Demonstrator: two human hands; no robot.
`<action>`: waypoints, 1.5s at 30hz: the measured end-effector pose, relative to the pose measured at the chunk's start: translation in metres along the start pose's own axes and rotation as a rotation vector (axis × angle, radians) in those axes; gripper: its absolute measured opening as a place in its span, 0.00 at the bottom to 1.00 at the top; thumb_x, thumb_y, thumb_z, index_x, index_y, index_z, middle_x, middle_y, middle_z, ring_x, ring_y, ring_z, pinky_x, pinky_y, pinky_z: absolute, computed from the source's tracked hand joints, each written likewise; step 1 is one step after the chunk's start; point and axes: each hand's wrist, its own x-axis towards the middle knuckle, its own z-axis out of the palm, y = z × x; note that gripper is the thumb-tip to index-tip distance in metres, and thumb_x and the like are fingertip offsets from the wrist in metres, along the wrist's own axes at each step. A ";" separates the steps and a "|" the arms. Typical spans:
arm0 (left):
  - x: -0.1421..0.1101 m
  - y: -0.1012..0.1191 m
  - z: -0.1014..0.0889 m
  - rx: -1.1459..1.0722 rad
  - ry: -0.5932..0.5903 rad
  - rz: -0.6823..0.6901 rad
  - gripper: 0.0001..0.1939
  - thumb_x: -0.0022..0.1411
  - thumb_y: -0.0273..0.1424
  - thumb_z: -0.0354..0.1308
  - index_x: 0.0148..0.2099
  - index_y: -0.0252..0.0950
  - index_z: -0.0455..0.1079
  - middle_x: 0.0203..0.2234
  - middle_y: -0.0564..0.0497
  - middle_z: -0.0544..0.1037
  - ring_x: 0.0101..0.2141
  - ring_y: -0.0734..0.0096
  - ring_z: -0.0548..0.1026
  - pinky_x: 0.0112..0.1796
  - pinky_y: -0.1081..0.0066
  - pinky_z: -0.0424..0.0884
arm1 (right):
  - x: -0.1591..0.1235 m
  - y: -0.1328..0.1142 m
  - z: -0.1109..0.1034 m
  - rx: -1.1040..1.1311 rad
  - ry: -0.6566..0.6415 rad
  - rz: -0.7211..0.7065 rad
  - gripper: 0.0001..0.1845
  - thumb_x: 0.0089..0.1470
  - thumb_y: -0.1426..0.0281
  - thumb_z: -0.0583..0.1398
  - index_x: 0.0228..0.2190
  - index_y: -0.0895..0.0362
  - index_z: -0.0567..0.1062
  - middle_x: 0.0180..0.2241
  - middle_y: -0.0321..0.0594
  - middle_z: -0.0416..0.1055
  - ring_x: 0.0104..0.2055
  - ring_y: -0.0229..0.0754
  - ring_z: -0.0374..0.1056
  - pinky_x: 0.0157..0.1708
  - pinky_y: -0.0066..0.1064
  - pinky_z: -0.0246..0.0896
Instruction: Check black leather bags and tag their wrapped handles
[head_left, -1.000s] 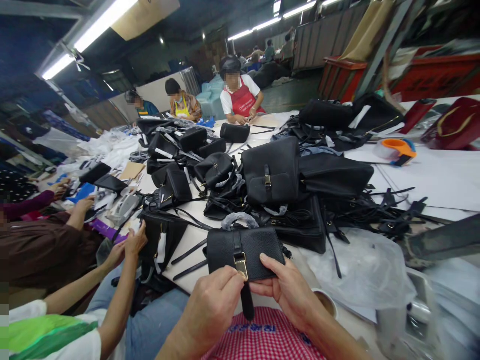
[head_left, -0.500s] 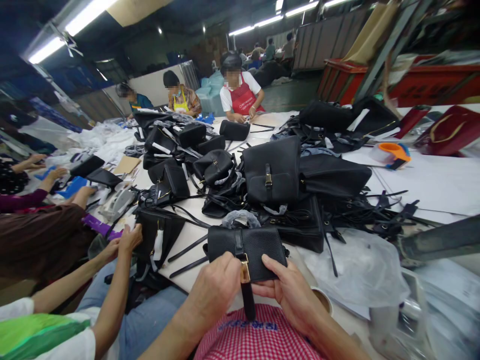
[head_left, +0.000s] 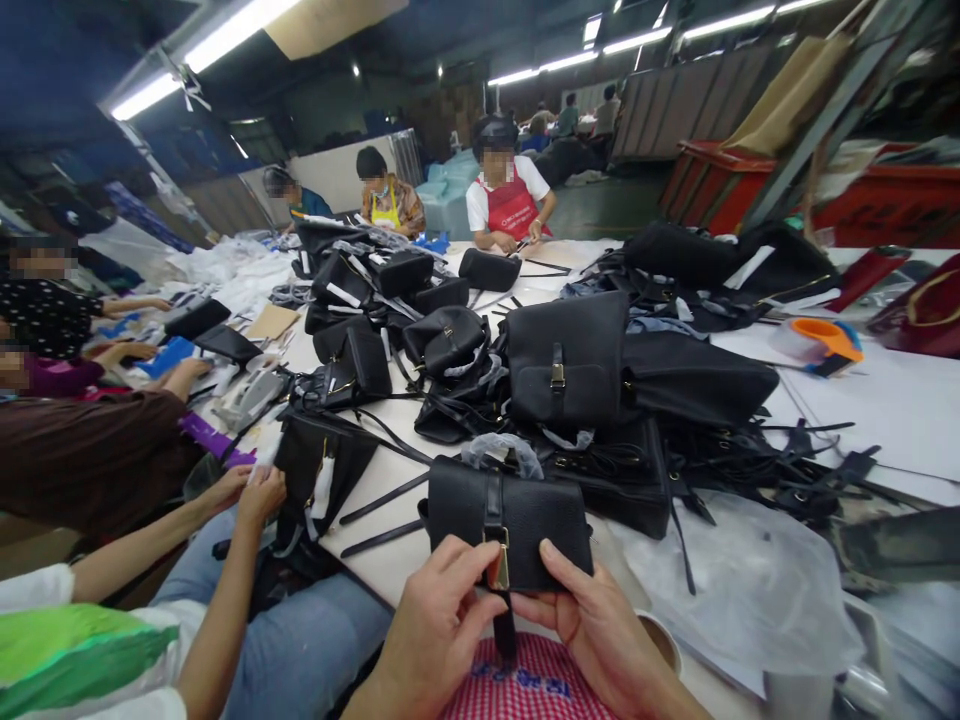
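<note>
A black pebbled-leather bag [head_left: 510, 525] sits in front of me, held up at the table's near edge between both hands. My left hand [head_left: 435, 635] pinches the flap beside its gold metal buckle [head_left: 498, 566]. My right hand [head_left: 592, 630] grips the bag's lower right side, thumb on the front. A narrow black leather strap [head_left: 505, 625] hangs down from the buckle between my hands. The bag's underside and back are hidden from me.
A heap of black bags [head_left: 566, 365] and loose straps [head_left: 757, 465] covers the white worktable [head_left: 390, 530]. Plastic sheeting [head_left: 735, 590] lies to the right. Co-workers sit around the table, several at the left with their arms close to my bag.
The whole view has shifted slightly right and down with my head. My hands and the bag have moved a little, and my left fingers now pinch closer around the buckle.
</note>
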 end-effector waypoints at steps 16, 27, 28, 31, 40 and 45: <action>-0.005 -0.002 0.005 -0.034 0.056 0.137 0.11 0.65 0.22 0.48 0.42 0.38 0.71 0.32 0.49 0.72 0.33 0.70 0.72 0.34 0.72 0.69 | 0.000 0.004 0.002 0.001 0.027 0.014 0.20 0.48 0.63 0.69 0.41 0.58 0.73 0.39 0.44 0.81 0.41 0.50 0.77 0.43 0.45 0.72; 0.000 0.005 -0.017 0.038 0.198 0.147 0.08 0.64 0.21 0.50 0.34 0.37 0.66 0.28 0.52 0.72 0.29 0.74 0.71 0.31 0.76 0.69 | -0.003 -0.009 0.011 0.056 0.073 0.039 0.20 0.47 0.67 0.68 0.41 0.61 0.72 0.36 0.47 0.81 0.37 0.53 0.78 0.39 0.45 0.75; 0.000 0.005 -0.018 0.060 0.185 0.193 0.08 0.64 0.21 0.50 0.37 0.37 0.68 0.29 0.51 0.73 0.31 0.73 0.73 0.32 0.76 0.70 | -0.003 -0.009 0.011 0.061 0.073 0.040 0.19 0.48 0.67 0.68 0.41 0.61 0.72 0.36 0.47 0.81 0.37 0.53 0.78 0.38 0.45 0.75; -0.001 0.007 -0.018 0.191 0.163 0.341 0.11 0.65 0.21 0.49 0.45 0.36 0.70 0.34 0.48 0.77 0.34 0.71 0.76 0.36 0.75 0.73 | -0.004 -0.009 0.012 0.060 0.081 0.035 0.18 0.49 0.67 0.67 0.40 0.61 0.72 0.36 0.48 0.81 0.36 0.52 0.78 0.37 0.44 0.76; 0.006 0.006 -0.012 0.554 0.106 0.597 0.13 0.69 0.25 0.43 0.40 0.32 0.69 0.28 0.46 0.77 0.27 0.69 0.75 0.26 0.73 0.72 | -0.006 -0.004 0.012 0.041 0.074 0.003 0.20 0.49 0.66 0.67 0.42 0.60 0.71 0.36 0.46 0.81 0.37 0.52 0.78 0.37 0.44 0.75; 0.004 0.001 -0.012 0.458 0.082 0.528 0.11 0.65 0.24 0.45 0.34 0.35 0.67 0.24 0.50 0.72 0.23 0.71 0.70 0.23 0.74 0.65 | -0.006 -0.004 0.011 0.051 0.061 -0.015 0.20 0.46 0.66 0.69 0.40 0.60 0.72 0.37 0.46 0.81 0.36 0.51 0.78 0.35 0.44 0.75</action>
